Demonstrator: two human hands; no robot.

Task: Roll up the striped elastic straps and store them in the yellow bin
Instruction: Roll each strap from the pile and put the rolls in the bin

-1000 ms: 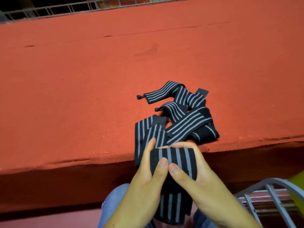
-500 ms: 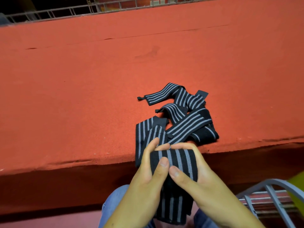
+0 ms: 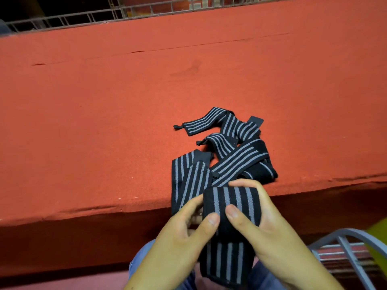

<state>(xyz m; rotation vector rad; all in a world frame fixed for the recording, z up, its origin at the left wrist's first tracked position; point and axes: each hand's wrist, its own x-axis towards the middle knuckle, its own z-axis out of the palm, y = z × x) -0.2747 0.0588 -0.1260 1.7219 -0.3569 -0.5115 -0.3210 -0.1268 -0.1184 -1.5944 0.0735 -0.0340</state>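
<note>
Black striped strap (image 3: 231, 203) is pinched by curled left hand (image 3: 180, 245) and right hand (image 3: 274, 237).

A red felt-covered bench (image 3: 104, 122) carries a loose heap of striped straps (image 3: 230, 151) near its front edge.

The person's left hand (image 3: 180, 243) and right hand (image 3: 270, 233) are bare to the wrists, fingernails short and plain; blue denim jeans (image 3: 142, 260) cover the legs.
</note>
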